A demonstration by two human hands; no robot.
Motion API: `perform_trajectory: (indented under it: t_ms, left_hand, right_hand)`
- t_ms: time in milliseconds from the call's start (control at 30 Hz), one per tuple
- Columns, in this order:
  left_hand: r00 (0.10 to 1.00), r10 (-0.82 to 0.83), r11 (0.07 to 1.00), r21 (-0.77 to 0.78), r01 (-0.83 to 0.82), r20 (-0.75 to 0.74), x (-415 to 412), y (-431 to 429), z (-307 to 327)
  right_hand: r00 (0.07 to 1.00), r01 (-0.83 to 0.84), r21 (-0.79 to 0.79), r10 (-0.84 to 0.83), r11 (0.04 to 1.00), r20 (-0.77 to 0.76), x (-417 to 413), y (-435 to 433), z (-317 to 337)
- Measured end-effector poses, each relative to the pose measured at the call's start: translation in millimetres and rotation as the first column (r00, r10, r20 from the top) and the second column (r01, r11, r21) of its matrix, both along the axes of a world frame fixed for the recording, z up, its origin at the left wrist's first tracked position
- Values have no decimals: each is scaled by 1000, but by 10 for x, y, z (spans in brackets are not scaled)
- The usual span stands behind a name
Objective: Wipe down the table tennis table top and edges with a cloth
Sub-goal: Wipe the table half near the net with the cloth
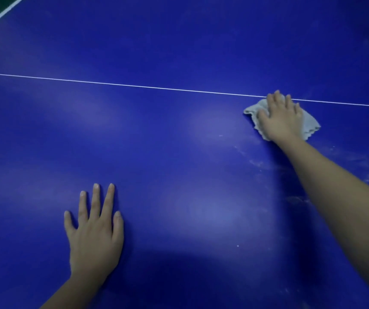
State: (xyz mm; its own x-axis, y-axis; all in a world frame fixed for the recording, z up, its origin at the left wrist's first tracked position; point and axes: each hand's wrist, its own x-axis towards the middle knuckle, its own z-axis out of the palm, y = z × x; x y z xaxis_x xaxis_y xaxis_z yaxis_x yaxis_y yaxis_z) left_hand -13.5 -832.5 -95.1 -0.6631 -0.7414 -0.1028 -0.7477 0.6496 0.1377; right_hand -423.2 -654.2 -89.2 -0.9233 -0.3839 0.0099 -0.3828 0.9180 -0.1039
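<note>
While the grey cloth (pixel 310 123) lies at the right of the frame on the blue table top (pixel 179 152), touching the thin white line (pixel 134 85), the right hand (pixel 281 119) presses it with fingers spread flat. At lower left, the left hand (pixel 95 233) rests flat, fingers apart, holding nothing.

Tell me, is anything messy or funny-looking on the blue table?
Yes. Whitish dusty smears mark the blue table top on the right side, beside the right forearm, while the rest looks smooth. The right hand presses the cloth near them. Nothing looks broken.
</note>
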Motion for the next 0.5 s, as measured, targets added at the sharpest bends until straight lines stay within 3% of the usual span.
perform_trajectory:
  t_ms: [133, 267, 333, 433, 500]
  left_hand:
    - [1000, -1, 1000, -9, 1, 6, 1, 4, 4]
    - [1000, 10, 1000, -10, -10, 11, -1, 8, -9]
    - [1000, 5, 1000, -12, -5, 13, -5, 10, 3]
    - [1000, 1, 1000, -12, -1, 16, -15, 22, 26]
    - [1000, -3, 1000, -18, 4, 14, -23, 30, 31]
  right_hand:
    - [931, -361, -72, 365, 930, 36, 1089, -200, 56]
    - [606, -768, -200, 791, 609, 83, 2825, -28, -52]
    - [492, -842, -195, 865, 502, 101, 3132, 98, -84]
    - [520, -825, -205, 849, 527, 90, 2953, 285, -123]
    - [477, -849, -225, 876, 478, 64, 2826, 389, -126]
